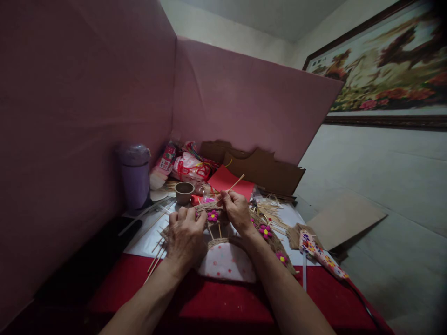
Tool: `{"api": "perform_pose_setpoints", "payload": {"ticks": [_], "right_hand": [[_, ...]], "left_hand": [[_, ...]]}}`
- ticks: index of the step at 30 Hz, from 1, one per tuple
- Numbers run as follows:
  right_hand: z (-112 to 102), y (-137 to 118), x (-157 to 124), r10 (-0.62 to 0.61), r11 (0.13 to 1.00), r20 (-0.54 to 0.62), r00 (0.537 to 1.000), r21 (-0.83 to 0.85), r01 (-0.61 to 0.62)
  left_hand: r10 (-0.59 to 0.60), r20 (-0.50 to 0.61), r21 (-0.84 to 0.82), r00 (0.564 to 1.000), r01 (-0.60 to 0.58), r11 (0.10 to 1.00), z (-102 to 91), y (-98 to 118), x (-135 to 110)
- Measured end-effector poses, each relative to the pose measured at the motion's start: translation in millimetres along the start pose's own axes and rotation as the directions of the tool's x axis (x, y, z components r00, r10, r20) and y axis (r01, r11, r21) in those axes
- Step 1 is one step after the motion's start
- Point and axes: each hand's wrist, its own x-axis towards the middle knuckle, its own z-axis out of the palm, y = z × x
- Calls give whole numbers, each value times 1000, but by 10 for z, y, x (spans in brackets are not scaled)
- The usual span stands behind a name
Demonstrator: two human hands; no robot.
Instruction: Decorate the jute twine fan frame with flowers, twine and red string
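A semicircular craft piece has a white dotted fabric base (pixel 226 263), thin stick spokes and a twine-wrapped outer band (pixel 275 245) set with purple felt flowers (pixel 265 231). My left hand (pixel 185 235) has its fingers curled over the left part of that band. Between the thumb and fingers of my right hand (pixel 238 211) is a thin wooden stick (pixel 236 182), which points up and to the right above the top of the band. Its lower end is hidden behind my fingers. Several stick ends (pixel 157 258) jut out at the left beside my left hand.
A flower-patterned glue gun (pixel 324 256) with a cord lies at the right. Behind stand a small cup (pixel 184 191), a purple tumbler (pixel 135 179), red paper (pixel 232 181), and torn cardboard (pixel 265 170). Loose sticks (pixel 274 211) lie on the white sheet; red cloth (pixel 223 302) covers the front.
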Motion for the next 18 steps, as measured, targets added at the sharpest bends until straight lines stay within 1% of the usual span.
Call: {"api": "perform_pose_setpoints", "payload": {"ticks": [2,7,8,11,15,18], "right_hand": [[4,13,11,-11,999,6,1000,-36,11],[-22,-47,93,-73,977,88,993,-195,89],[-23,-54,116,-87,972,110,990,-207,108],[-7,-46,195,-131,976,166,977,-150,156],[18,-15,319,-131,988,214,968,-57,146],[23,1,410,-162,983,282,945,-33,179]], "left_hand": [[-7,2,-10,1000,7,1000,7,2,0],[-6,3,-9,1000,6,1000,28,-9,-7],[-5,2,-8,1000,5,1000,30,-12,-8],[0,0,-10,1000,0,1000,26,-16,-10],[-3,8,-18,1000,3,1000,6,-7,-5],[-7,4,-19,1000,7,1000,0,-2,-1]]}}
